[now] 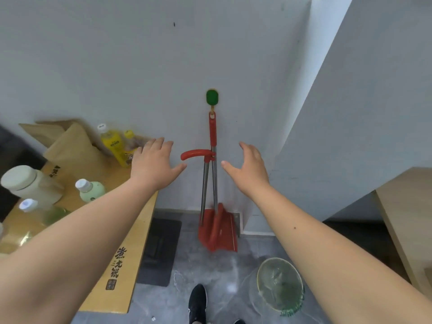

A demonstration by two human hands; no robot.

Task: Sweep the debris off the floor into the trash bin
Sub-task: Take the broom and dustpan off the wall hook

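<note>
A red broom [212, 134] and a red dustpan [218, 232] with metal poles hang together from a green wall hook [212, 97]. The dustpan's curved red handle [196, 154] sticks out to the left. My left hand [155, 166] is open, its thumb just below and left of that handle, touching nothing. My right hand [251, 169] is open to the right of the poles, also empty. A green wire trash bin [280, 286] lined with clear plastic stands on the grey floor at the lower right. One small pale speck [153, 319] lies on the floor.
A wooden table [131, 260] on the left carries bottles [112, 143], a white jar [28, 183] and a brown paper bag [74, 148]. A dark mat [159, 251] lies under its edge. A wooden surface [406, 206] juts in at the right. My black shoe [198, 300] is at the bottom.
</note>
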